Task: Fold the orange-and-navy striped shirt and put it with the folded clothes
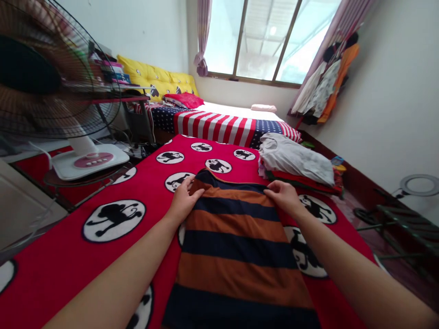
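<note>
A garment with wide brown and navy stripes, seemingly a shirt (pixel 236 246), lies spread on a red blanket (pixel 68 274) patterned with white ovals and black monkey figures. My left hand (pixel 185 196) pinches its far left corner between thumb and fingers. At the far right corner, my right hand (pixel 283 194) grips the cloth the same way. The far edge between the hands sags a little and the near end runs out of the picture. To the right beyond my right hand rests a stack of folded clothes with a grey shirt (pixel 295 157) on top.
At the left stands a fan (pixel 92 160) on a round stool. Behind is a bed with a flag-patterned cover (pixel 216 128) and a yellow cushion (pixel 161 77). Clothes (pixel 322 87) hang by the window. A dark metal rack (pixel 408 224) and ring light (pixel 420 185) are at the right.
</note>
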Available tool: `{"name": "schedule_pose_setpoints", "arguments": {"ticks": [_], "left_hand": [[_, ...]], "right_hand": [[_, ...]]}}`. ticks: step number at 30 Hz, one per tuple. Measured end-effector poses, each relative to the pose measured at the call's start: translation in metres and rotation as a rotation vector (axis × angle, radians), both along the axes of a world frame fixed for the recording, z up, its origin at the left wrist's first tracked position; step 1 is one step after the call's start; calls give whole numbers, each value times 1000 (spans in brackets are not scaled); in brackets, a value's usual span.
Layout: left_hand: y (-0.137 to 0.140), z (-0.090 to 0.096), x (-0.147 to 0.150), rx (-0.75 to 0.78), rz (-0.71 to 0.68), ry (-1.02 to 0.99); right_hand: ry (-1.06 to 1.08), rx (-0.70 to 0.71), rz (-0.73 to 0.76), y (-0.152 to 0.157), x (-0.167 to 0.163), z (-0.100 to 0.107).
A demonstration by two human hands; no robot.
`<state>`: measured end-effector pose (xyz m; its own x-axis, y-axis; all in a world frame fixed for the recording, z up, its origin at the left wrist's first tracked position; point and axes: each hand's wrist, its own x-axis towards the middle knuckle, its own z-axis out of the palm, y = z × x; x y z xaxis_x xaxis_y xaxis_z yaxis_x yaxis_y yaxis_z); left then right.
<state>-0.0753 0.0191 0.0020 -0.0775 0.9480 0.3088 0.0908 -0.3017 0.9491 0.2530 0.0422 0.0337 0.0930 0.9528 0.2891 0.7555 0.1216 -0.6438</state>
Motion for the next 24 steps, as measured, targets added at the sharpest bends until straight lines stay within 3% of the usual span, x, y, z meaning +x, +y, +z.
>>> {"name": "schedule_pose_setpoints", "arguments": {"ticks": [3,5,7,10,13,17,19,22,24], "left_hand": [[1,-5,-2,9,63,77],[1,-6,-4,38,143,171],[-1,-3,-4,104,264,300],[-13,12,3,285,346,456],[-43,27,22,415,83,561],[-102,28,38,329,-366,846],[-126,22,34,275,-430,993],[-147,11,18,186,-396,1137],[-155,7,8,117,-372,1196]], "right_hand": [[-60,81,-70,-19,-8,-8],[-67,236,-44,-43,-20,-3],[-100,343,112,-71,-36,3],[-273,201,385,-104,-56,0],[-426,-10,407,-115,-64,-18],[-427,-54,385,-110,-61,-33],[-364,-31,359,-111,-60,-29],[-269,45,303,-123,-65,-15],[-293,86,342,-136,-70,-8]]}}
